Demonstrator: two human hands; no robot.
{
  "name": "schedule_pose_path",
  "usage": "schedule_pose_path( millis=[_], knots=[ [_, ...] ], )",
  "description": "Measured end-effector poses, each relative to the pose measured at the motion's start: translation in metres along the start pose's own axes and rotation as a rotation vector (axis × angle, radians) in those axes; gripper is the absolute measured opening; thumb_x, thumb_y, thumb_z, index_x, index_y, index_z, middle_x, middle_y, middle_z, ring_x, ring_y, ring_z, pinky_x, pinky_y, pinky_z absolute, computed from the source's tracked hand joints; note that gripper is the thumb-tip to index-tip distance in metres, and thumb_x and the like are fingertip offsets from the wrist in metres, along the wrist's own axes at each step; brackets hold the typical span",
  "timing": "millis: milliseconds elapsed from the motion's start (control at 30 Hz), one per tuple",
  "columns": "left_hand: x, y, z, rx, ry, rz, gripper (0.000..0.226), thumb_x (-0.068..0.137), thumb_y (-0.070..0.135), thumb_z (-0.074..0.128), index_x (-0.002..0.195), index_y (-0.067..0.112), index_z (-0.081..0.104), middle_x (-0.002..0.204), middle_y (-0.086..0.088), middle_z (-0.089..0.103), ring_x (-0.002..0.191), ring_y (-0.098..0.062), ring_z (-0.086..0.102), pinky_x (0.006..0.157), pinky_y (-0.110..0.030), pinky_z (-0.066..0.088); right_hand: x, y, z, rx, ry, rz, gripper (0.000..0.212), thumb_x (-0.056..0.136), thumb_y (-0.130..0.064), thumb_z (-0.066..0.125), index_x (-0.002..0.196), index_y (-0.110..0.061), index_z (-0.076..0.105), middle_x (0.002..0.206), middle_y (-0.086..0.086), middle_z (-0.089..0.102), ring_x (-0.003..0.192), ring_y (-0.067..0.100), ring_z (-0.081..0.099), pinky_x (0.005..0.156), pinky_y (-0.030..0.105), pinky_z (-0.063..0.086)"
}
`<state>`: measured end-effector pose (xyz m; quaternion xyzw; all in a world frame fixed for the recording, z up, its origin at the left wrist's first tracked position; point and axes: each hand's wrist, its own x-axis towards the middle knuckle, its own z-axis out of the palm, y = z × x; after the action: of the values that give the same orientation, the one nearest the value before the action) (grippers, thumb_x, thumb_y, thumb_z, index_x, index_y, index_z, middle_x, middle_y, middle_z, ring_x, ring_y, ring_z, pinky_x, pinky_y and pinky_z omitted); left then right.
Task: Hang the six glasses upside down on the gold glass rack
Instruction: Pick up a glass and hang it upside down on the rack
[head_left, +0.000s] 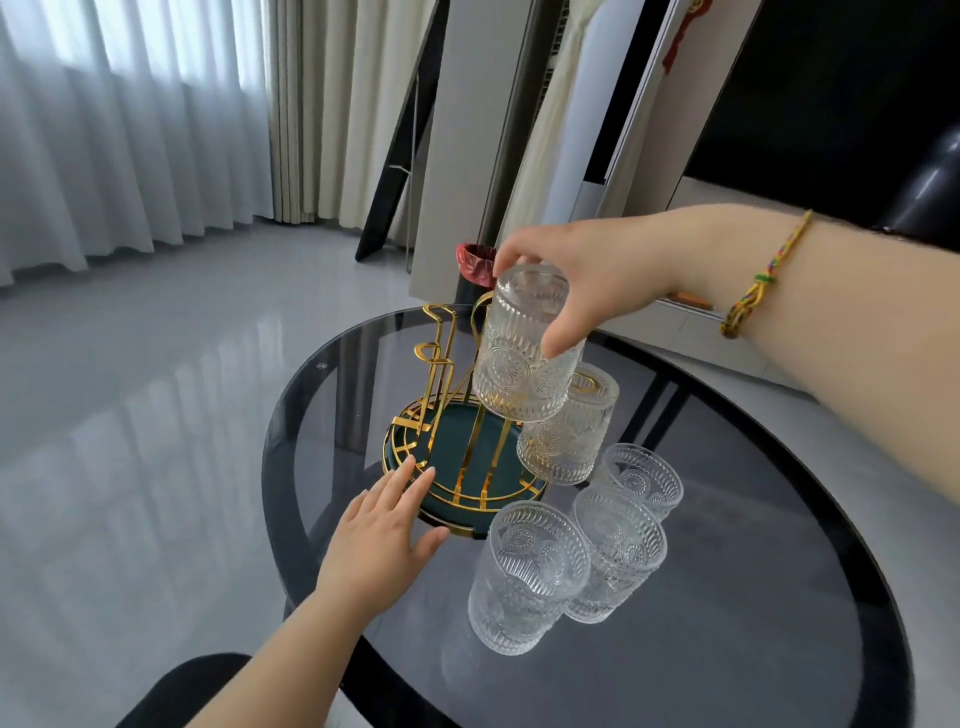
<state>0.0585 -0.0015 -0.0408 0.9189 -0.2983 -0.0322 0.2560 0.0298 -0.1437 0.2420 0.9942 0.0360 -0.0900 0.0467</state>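
The gold glass rack (441, 364) with a dark green round base (457, 441) stands on the round dark glass table (727, 597). My right hand (597, 280) grips an embossed clear glass (519, 358) upside down, over a gold prong on the rack's right side. A second glass (571, 436) hangs upside down just below it. Three more glasses stand upright on the table to the rack's right and front: (644, 478), (618, 556), (524, 577). My left hand (384, 530) lies flat against the base's front rim, fingers spread, holding nothing.
A bin with a red liner (475, 270) stands on the floor behind the table. White panels, a black stand and curtains fill the back. A dark chair back (930, 182) is at the right, a dark seat (192, 691) at the bottom left.
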Motion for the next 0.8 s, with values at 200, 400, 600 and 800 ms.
schedule_pose_path(
  millis=[200,400,600,800],
  knots=[
    [0.001,-0.001,0.001,0.002,0.000,0.008,0.065,0.086,0.056,0.032,0.140,0.036,0.001,0.155,0.008,-0.003,0.142,-0.015,0.002,0.117,-0.035,0.007,0.011,-0.007,0.006,0.034,-0.008,-0.011,0.073,0.061,-0.037,0.074,0.121,-0.032,0.032,0.124,0.005,0.047,0.103,0.023,0.050,0.091,0.040,0.044],
    [0.001,-0.002,0.002,0.000,0.001,0.012,0.065,0.086,0.056,0.032,0.140,0.036,0.001,0.155,0.007,-0.003,0.142,-0.015,0.001,0.117,-0.036,0.006,0.023,-0.009,0.041,0.080,-0.068,-0.009,0.074,0.063,-0.030,0.074,0.123,-0.028,0.031,0.126,0.005,0.047,0.104,0.023,0.050,0.091,0.042,0.045],
    [0.000,-0.002,0.001,0.005,0.008,0.013,0.065,0.086,0.056,0.031,0.140,0.035,0.002,0.155,0.007,-0.002,0.142,-0.014,0.002,0.117,-0.035,0.006,0.030,-0.007,0.076,0.145,-0.117,0.016,0.074,0.065,-0.031,0.073,0.125,-0.023,0.030,0.130,0.008,0.045,0.113,0.026,0.045,0.095,0.039,0.040],
    [0.000,0.000,-0.001,0.013,-0.003,0.001,0.065,0.086,0.055,0.031,0.140,0.035,0.001,0.155,0.007,-0.002,0.142,-0.015,0.002,0.117,-0.036,0.006,0.028,-0.005,0.081,0.157,-0.077,0.017,0.073,0.067,-0.033,0.071,0.126,-0.024,0.028,0.128,0.006,0.046,0.104,0.022,0.042,0.085,0.032,0.030]
  ],
)
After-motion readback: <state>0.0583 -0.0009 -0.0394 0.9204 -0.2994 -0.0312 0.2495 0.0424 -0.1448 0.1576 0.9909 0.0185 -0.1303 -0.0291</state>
